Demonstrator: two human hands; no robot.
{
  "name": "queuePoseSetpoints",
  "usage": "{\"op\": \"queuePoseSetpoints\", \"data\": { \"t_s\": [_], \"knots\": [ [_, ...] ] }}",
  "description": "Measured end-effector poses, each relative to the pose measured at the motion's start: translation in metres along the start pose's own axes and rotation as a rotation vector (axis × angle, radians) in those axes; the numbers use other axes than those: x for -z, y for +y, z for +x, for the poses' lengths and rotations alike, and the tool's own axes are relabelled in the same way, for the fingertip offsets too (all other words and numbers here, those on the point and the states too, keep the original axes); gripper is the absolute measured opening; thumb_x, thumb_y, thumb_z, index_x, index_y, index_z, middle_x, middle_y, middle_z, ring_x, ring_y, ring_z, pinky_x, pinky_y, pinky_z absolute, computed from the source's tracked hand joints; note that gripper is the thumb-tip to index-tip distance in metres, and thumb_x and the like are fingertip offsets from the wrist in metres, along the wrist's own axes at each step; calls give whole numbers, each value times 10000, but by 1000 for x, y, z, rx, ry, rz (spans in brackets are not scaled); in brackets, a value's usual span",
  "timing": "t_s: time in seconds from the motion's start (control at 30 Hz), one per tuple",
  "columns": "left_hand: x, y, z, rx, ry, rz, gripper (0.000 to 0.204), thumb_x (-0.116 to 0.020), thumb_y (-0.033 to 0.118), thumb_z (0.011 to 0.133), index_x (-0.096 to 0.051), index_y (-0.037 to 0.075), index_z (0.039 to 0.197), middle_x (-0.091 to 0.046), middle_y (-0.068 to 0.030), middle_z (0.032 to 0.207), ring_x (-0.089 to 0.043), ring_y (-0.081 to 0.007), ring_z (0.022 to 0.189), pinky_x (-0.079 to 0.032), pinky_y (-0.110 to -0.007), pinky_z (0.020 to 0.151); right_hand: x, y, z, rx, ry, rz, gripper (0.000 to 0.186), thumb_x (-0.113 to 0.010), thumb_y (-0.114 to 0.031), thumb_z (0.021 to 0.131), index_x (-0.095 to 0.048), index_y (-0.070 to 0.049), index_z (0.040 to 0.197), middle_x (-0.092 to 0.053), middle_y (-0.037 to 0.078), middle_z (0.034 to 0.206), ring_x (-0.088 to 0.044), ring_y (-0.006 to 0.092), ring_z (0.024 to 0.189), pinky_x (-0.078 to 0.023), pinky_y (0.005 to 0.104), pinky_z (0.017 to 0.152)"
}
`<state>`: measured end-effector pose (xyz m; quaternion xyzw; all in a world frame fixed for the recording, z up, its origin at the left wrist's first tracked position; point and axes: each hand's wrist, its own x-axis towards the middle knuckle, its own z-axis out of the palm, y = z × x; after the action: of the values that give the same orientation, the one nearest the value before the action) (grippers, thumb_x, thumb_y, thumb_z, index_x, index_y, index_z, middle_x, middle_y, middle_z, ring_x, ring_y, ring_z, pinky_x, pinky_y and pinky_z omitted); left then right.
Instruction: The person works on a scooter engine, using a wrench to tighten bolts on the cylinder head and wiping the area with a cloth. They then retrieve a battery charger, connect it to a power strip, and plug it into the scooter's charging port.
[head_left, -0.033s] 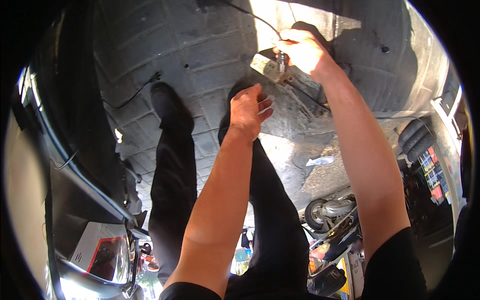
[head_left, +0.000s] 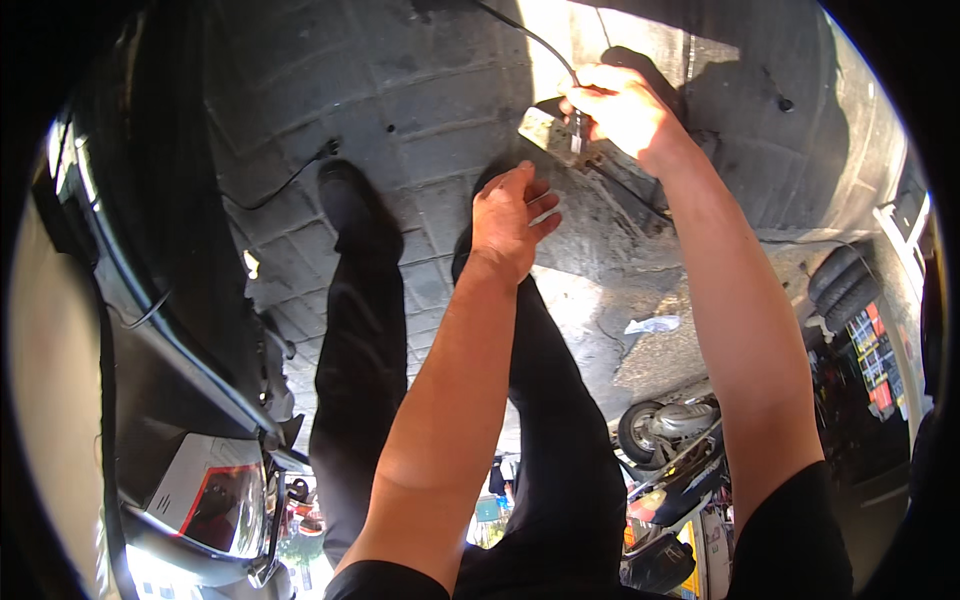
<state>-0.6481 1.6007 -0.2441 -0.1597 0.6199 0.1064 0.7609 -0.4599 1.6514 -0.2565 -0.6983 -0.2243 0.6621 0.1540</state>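
Note:
My right hand pinches a black cable near its end, thumb and fingertips together. The end piece looks like a connector with a pale, shiny tip, pointing down over a worn beige block that resembles a socket box. Whether the tip touches the block I cannot tell. Closer to me, my left hand hangs in the air above my shoe, holding nothing, its fingers loosely apart. A second dark cable runs from beside the block toward the right.
A loose plug on a cord lies by my left shoe. On the right are a crumpled pale wrapper, stacked tyres and a motor scooter. A dark vehicle body lines the left side.
The whole scene has shifted slightly to the right in the picture. My right hand still pinches the cable; my left hand stays open.

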Motion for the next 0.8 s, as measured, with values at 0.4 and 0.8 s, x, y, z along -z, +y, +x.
{"op": "queuePoseSetpoints", "data": {
  "t_s": [0.4,0.8],
  "knots": [
    [126,122,-93,-431,550,122,501,-705,332,867,-550,76,1269,-618,-92,1118,-593,-238,989,-519,-423,760,-164,-22,-80,163,-215,116,59,-608,-68,943,-637,-18,934,-599,-6,742,-564,61,689,-490,253,600],
    [160,197,-42,-804,738,324,519,-667,450,861,-616,121,1259,-606,-57,1170,-561,-215,947,-448,-342,731,-222,-14,-38,130,252,-204,401,-669,-217,870,-585,-33,1217,-703,149,931,-685,301,868,-529,371,774]
  ]
}}
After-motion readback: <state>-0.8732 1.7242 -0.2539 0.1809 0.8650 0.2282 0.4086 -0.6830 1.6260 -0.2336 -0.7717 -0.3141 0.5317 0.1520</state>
